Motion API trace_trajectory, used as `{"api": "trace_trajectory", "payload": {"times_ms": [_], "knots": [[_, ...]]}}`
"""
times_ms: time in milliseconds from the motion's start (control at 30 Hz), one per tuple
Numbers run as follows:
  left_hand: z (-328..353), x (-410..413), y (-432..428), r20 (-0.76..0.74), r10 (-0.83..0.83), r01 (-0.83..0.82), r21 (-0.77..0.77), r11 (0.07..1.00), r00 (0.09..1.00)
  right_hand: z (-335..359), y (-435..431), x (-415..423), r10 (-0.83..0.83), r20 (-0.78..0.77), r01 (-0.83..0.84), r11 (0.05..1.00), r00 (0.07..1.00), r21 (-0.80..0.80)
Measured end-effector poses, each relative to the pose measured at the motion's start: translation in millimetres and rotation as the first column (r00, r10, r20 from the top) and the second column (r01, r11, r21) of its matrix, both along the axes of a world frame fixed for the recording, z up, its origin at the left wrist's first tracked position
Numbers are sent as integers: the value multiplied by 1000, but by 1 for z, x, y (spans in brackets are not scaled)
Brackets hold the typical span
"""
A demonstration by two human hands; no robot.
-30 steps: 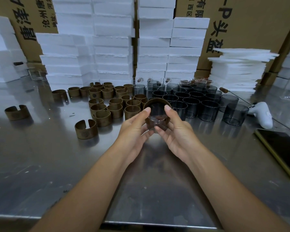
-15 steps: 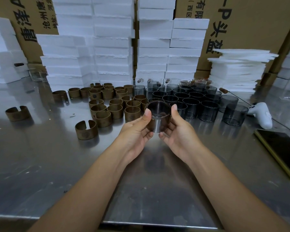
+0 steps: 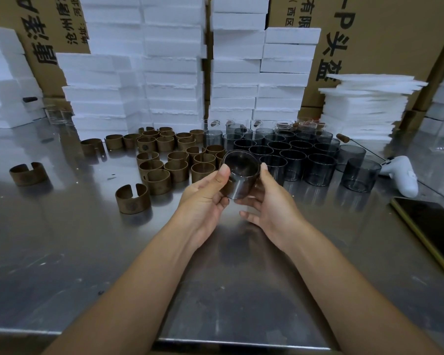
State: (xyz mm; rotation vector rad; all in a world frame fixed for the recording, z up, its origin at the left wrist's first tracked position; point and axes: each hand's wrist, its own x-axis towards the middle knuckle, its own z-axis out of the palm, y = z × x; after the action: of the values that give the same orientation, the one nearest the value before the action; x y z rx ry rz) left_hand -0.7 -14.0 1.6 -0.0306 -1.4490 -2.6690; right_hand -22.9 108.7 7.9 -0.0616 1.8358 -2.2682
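I hold a smoky dark glass cup [image 3: 241, 172] above the steel table [image 3: 87, 252], tilted with its mouth toward the far side. My left hand [image 3: 203, 201] grips its left wall with the thumb near the rim. My right hand [image 3: 269, 206] holds the right wall, thumb up on the side and fingers underneath. A brown band seems to wrap the cup, though this is hard to tell. Several brown split metal bands [image 3: 164, 160] stand at centre left, one [image 3: 131, 198] closest to me. Several dark glass cups [image 3: 305, 155] stand in rows at centre right.
White foam blocks [image 3: 169, 73] are stacked along the back, with thin foam sheets [image 3: 364, 108] at the right and cardboard boxes [image 3: 385, 34] behind. A white controller [image 3: 403, 175] and a dark phone [image 3: 431, 226] lie at the right. One band [image 3: 28, 172] sits apart at far left.
The cup has turned in my hands: a second ago its base faced me, now its side wall shows and it tilts away. Both hands stayed in place over the table.
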Motion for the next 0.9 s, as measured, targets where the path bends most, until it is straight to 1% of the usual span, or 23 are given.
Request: {"api": "trace_trajectory", "payload": {"times_ms": [33,100,167,200,267,333,400,467,533,600,667,800,900], "knots": [[0,0,0,-27,15,-15,-16,1000,1000,0,0,0,17,20,-17,1000,1000,18],[0,1,1,-68,50,-57,-106,993,996,2,1,0,68,67,-66,998,995,-22],[-1,2,3,-98,69,-93,-267,959,993,4,4,0,93,59,-89,993,994,-72],[-3,2,4,-103,63,-95,-339,936,993,4,5,0,80,35,-77,993,996,-90],[-4,4,5,-57,70,-88,-416,905,996,5,6,0,22,-28,-25,992,999,-120],[-4,4,5,0,95,-85,-442,893,995,7,5,2,-43,-79,31,988,996,-149],[-2,4,4,14,39,-29,-426,904,999,8,3,4,-61,-150,34,985,987,-172],[0,4,6,36,-24,34,-347,937,999,7,2,6,-51,-246,16,990,968,-140],[1,2,6,51,-31,43,-261,964,998,4,1,8,-6,-345,-9,999,939,-44],[0,1,5,38,-5,13,-203,979,999,1,1,8,75,-404,-52,996,912,66],[0,1,5,11,20,-18,-194,981,1000,0,2,7,111,-394,-82,992,912,91],[-1,2,5,-33,41,-47,-204,978,999,1,4,4,116,-350,-106,993,930,46],[-1,2,4,-41,35,-43,-206,978,999,2,4,3,93,-327,-92,996,941,18]]}}
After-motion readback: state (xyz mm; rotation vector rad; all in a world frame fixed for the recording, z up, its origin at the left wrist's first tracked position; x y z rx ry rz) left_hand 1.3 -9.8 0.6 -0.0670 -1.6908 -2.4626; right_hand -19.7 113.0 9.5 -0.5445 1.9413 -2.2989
